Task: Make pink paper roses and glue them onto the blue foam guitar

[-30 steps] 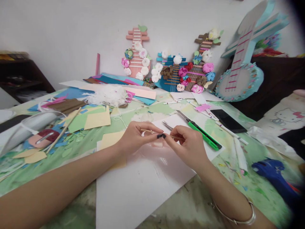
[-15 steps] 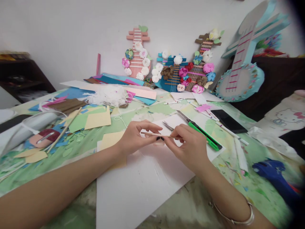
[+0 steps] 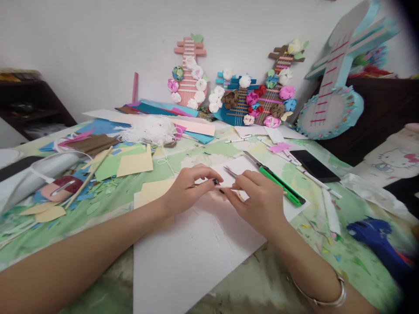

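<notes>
Above a white sheet [image 3: 183, 266], my left hand [image 3: 190, 185] and my right hand [image 3: 258, 196] meet with fingertips nearly touching. Both are closed in a pinch on a thin pale strip [image 3: 225, 187], mostly hidden by the fingers; whether it is paper or wood I cannot tell. A thin stick-like end [image 3: 284, 192] pokes out beyond my right hand. Just behind the fingers lie the blades of a pair of scissors [image 3: 230, 171], their handles covered by my right hand. A green box cutter [image 3: 284, 187] rests on the sheet to the right, blade out.
Yellow paper [image 3: 153, 192] lies by my left wrist. Farther back are white yarn [image 3: 149, 131] and coloured paper scraps [image 3: 134, 161]. A phone [image 3: 314, 165] and a blue glue gun [image 3: 369, 231] are at the right. Flower-covered paper guitars [image 3: 190, 78] lean on the wall.
My left thumb has moved up along the strip, and the strip shows less between my fingers. Both hands stay in nearly the same place.
</notes>
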Action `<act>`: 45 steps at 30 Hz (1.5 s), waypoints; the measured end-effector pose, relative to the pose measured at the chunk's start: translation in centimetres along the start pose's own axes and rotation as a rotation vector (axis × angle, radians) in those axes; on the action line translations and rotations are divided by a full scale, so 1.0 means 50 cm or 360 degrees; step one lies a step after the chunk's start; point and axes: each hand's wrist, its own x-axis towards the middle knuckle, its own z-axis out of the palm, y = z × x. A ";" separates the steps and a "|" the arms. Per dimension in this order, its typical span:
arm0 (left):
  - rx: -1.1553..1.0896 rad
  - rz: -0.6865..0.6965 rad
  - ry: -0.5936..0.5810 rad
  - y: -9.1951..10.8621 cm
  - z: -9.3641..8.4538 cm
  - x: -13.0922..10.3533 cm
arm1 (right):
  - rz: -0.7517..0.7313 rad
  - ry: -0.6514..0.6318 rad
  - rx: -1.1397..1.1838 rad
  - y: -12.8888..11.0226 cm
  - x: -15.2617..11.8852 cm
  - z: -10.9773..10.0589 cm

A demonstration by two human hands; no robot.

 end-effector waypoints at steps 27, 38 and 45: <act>0.0652 0.0721 0.0419 -0.025 0.012 0.004 | 0.0041 0.0013 -0.0315 -0.011 0.006 -0.005; 0.1033 0.0670 0.0449 -0.027 0.025 -0.005 | -0.0011 0.0069 -0.0447 -0.023 0.004 0.000; 0.0848 0.0599 0.0403 -0.024 0.027 -0.004 | -0.0051 0.0082 -0.0491 -0.028 0.006 -0.002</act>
